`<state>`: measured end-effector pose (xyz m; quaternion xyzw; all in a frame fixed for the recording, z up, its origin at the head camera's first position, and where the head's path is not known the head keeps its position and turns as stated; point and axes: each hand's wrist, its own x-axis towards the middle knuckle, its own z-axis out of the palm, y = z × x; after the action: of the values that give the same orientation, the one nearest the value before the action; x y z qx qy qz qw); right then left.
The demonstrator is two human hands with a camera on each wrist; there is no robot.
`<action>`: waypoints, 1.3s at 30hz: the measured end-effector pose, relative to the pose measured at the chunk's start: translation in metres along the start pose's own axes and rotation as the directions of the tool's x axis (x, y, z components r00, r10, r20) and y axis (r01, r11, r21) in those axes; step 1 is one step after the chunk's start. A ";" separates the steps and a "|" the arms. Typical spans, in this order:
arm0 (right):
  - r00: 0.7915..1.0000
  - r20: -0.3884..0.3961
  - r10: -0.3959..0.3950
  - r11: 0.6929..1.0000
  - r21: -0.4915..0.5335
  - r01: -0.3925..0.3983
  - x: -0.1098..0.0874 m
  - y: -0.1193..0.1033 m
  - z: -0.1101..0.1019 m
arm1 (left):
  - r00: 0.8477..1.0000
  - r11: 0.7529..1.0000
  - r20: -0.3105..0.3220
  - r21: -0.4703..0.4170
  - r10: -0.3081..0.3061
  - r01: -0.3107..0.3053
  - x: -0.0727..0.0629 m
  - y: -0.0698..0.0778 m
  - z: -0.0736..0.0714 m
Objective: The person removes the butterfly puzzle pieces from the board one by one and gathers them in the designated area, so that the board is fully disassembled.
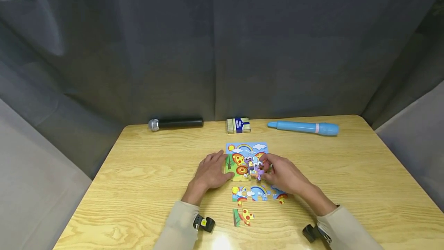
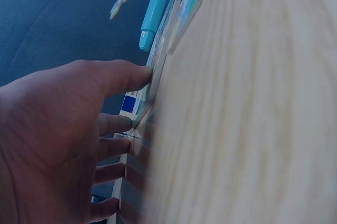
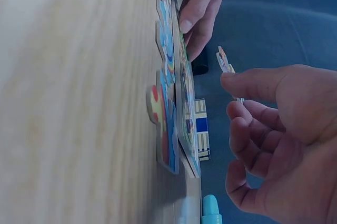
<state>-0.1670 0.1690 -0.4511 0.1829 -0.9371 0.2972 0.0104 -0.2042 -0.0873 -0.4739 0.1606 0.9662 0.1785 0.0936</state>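
A colourful puzzle board with a butterfly picture lies mid-table. My left hand rests at its left side, fingers spread and thumb on the board's lower left corner. Above the board's right part, my right hand pinches a puzzle piece between thumb and fingers. In the right wrist view that piece is held up off the board. Below the board lie loose puzzle pieces: a sun piece, a rainbow piece, a blue and red piece and a green and yellow piece.
Along the table's back edge lie a black microphone, a small striped box with a blue band and a light blue marker-shaped thing. Dark curtain hangs behind the wooden table.
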 end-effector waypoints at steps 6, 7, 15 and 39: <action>1.000 0.008 -0.004 1.000 0.018 0.004 -0.014 -0.004 -0.001 | 1.000 1.000 0.002 0.002 0.001 -0.001 0.000 0.000 0.000; 1.000 0.008 -0.003 1.000 0.017 0.003 -0.016 -0.004 -0.001 | 1.000 1.000 0.000 0.000 0.002 -0.002 0.000 0.000 0.000; 1.000 0.012 0.002 1.000 -0.028 -0.001 -0.033 -0.006 -0.002 | 1.000 1.000 -0.005 -0.004 0.007 -0.007 -0.001 -0.001 0.000; 0.971 0.197 -0.138 0.984 -0.081 0.156 -0.063 -0.010 0.004 | 1.000 1.000 -0.011 0.001 0.006 -0.006 0.001 -0.002 0.002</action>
<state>-0.1041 0.1807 -0.4572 0.2787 -0.9308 0.2316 -0.0487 -0.2046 -0.0878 -0.4764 0.1628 0.9662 0.1794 0.0878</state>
